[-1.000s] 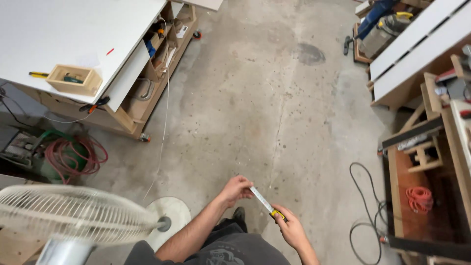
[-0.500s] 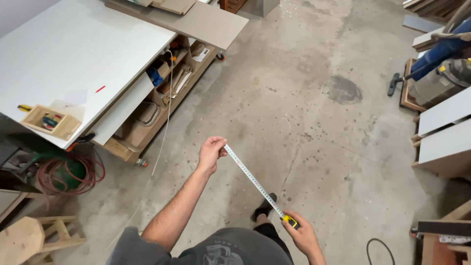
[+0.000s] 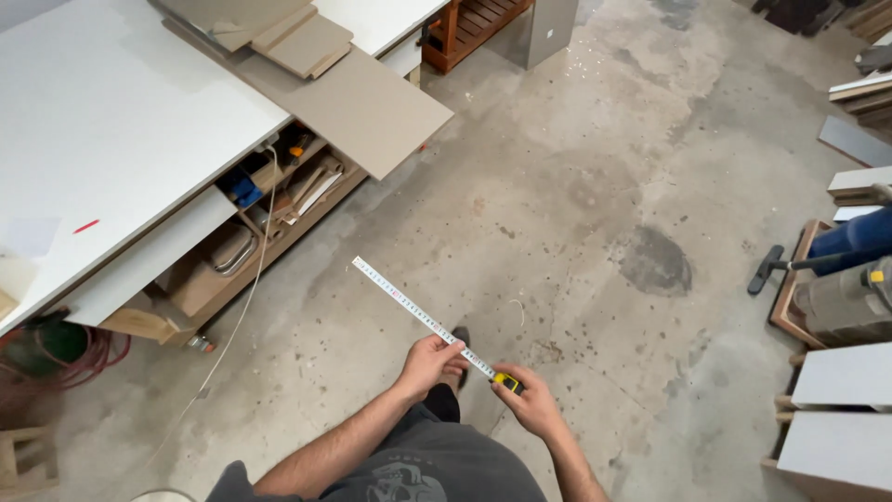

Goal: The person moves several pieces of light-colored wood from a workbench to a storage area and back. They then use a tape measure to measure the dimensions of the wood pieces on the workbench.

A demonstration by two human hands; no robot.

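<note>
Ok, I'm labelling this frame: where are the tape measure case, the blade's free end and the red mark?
tape measure case (image 3: 506,380), head view, yellow body.
blade's free end (image 3: 359,263), head view, tip.
red mark (image 3: 85,226), head view, middle.

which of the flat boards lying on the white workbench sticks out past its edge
The large thin grey-brown board: its corner overhangs the white workbench edge, above the floor. The smaller boards stacked on it do not.

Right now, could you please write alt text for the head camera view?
A person's right hand holds a yellow tape measure case while the left hand pinches its extended white blade above a stained concrete floor, beside a white workbench.
</note>
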